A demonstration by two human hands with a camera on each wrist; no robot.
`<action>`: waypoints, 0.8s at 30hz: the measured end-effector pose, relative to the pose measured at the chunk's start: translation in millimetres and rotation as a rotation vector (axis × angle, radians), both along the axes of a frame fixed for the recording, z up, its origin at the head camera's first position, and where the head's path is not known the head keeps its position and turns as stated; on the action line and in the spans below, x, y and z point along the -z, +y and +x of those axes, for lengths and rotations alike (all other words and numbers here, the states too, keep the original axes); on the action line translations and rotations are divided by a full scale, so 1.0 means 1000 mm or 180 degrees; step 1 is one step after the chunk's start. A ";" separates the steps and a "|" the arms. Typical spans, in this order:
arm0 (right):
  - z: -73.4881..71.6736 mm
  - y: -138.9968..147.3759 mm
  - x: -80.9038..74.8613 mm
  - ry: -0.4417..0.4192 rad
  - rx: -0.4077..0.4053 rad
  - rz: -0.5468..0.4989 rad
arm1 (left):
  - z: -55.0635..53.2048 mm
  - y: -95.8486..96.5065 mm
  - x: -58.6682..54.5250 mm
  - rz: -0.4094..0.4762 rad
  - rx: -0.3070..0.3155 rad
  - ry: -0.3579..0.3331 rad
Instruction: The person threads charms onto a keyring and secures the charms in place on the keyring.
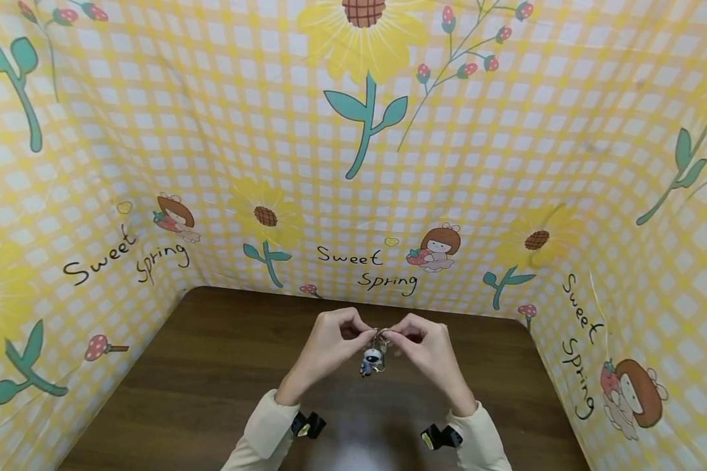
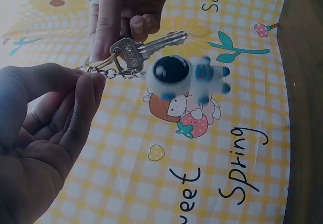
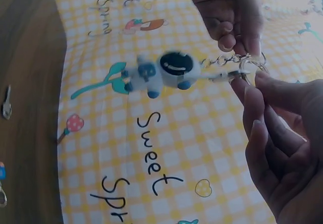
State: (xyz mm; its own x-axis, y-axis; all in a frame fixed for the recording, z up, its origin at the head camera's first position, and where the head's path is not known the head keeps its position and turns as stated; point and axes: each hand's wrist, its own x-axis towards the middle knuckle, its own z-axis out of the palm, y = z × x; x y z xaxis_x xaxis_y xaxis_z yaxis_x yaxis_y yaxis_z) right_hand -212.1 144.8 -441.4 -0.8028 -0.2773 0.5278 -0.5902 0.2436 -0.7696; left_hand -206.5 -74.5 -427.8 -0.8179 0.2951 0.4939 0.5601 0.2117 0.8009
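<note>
In the head view both hands meet above the table, fingertips close together at a split key ring (image 3: 246, 68). My left hand (image 1: 332, 343) pinches the ring where a short chain (image 2: 112, 73) joins it. Between thumb and index finger, my right hand (image 1: 427, 347) pinches the other side of the ring. From the chain hangs a small white and blue astronaut figure (image 1: 373, 361) with a dark visor. A silver key (image 2: 132, 57) is on the ring beside the figure. Fingertips hide part of the ring.
A brown wooden table (image 1: 224, 366) lies under the hands. Yellow checked cloth (image 1: 353, 216) stands around its back and sides. In the right wrist view a loose key (image 3: 7, 103) and a blue and orange piece (image 3: 2, 171) lie on the table.
</note>
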 end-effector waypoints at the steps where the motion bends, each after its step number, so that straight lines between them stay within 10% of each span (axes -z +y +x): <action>1: 0.000 0.000 0.000 -0.0019 -0.0006 -0.0039 | 0.000 0.000 0.000 0.0012 0.0009 -0.0017; 24: 0.001 0.003 0.003 -0.0291 -0.0063 -0.0271 | 0.000 0.005 0.012 0.0049 0.0048 0.0246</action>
